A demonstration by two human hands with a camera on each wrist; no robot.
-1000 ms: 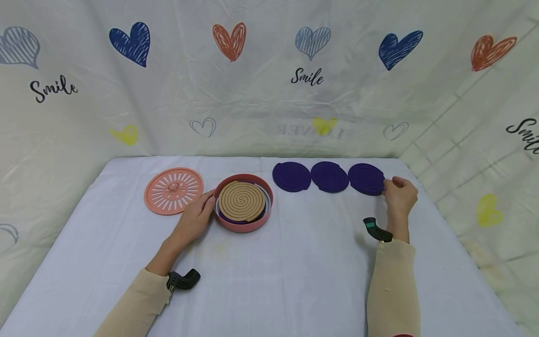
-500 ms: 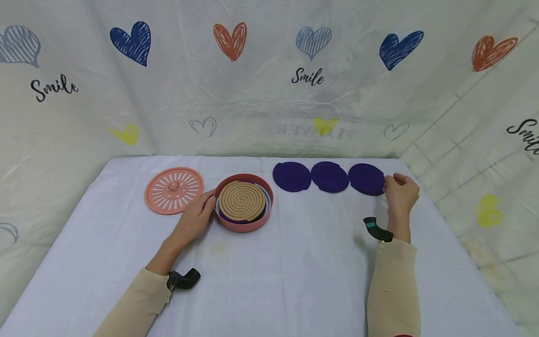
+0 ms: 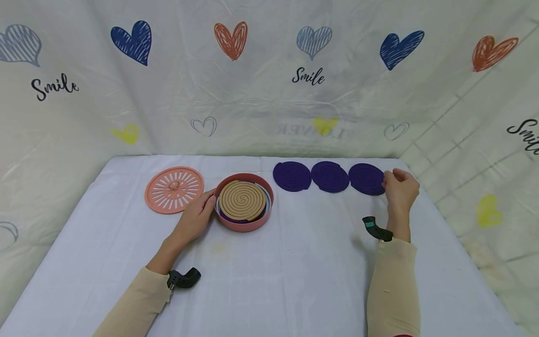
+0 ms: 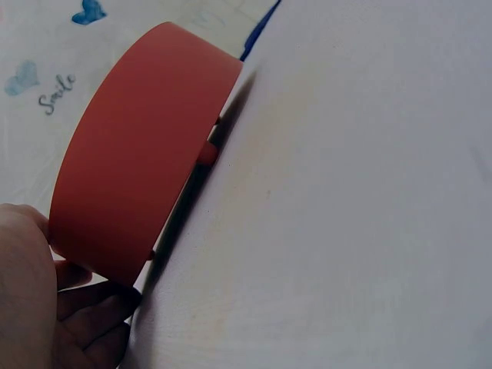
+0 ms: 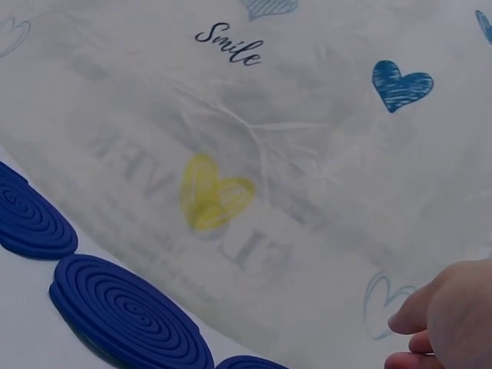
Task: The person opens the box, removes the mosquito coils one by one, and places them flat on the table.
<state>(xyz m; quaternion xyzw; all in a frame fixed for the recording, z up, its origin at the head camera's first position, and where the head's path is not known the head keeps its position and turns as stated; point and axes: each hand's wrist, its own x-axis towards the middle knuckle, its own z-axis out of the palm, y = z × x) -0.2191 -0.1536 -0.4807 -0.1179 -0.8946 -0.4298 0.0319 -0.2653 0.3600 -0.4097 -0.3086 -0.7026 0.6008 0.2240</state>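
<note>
My left hand (image 3: 194, 219) grips the left side of a round red mosquito coil holder (image 3: 243, 227), thumb at the rim. Inside it a tan mosquito coil (image 3: 242, 200) lies over a dark purple one that shows only at the edges. In the left wrist view the fingers (image 4: 96, 323) reach under the holder's side, and small feet show at its base. My right hand (image 3: 401, 191) is at the right edge of a purple mosquito coil (image 3: 365, 179), fingers loosely bent. Nothing shows between the fingertips in the right wrist view.
Two more purple coils, a middle one (image 3: 330, 177) and a left one (image 3: 292, 177), lie in the same row along the back of the white-covered table (image 3: 269, 281). A pink slotted lid (image 3: 190, 180) lies left of the holder. A printed curtain (image 3: 261, 93) hangs behind.
My right hand has risen slightly and shifted a little away at the right coil's edge, while the coil stays in place. The left hand and the holder have not moved.
</note>
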